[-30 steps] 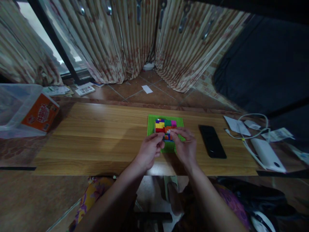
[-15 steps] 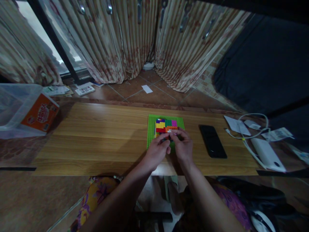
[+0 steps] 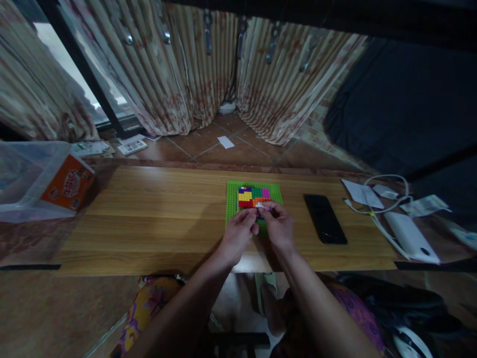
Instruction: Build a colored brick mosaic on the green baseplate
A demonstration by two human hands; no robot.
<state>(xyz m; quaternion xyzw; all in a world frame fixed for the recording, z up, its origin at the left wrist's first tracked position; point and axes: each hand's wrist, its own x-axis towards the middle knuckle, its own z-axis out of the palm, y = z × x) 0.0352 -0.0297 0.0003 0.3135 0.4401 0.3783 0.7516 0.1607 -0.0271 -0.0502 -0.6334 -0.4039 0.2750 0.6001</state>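
A green studded baseplate (image 3: 232,191) lies on the wooden table and bears a patch of toy building bricks (image 3: 257,193) in yellow, red, purple, green, pink and orange. At the near side of these bricks, my right hand (image 3: 280,227) is closed in a pinch at a small white brick (image 3: 260,204). My left hand (image 3: 237,236) is closed too, its fingertips close to the red bricks and to the right fingers. Whatever the left fingers hold is hidden. Both hands cover the near part of the baseplate.
A black phone (image 3: 325,219) lies right of the baseplate. Further right are a white power bank (image 3: 412,237), a looped white cable (image 3: 380,179) and papers. A clear plastic bin (image 3: 33,154) with an orange label stands at the left. Curtains (image 3: 194,74) hang behind the table (image 3: 149,214).
The camera view has tilted and shifted slightly. Both hands stay at the near side of the bricks, with the fingertips slightly rearranged around the small white brick.
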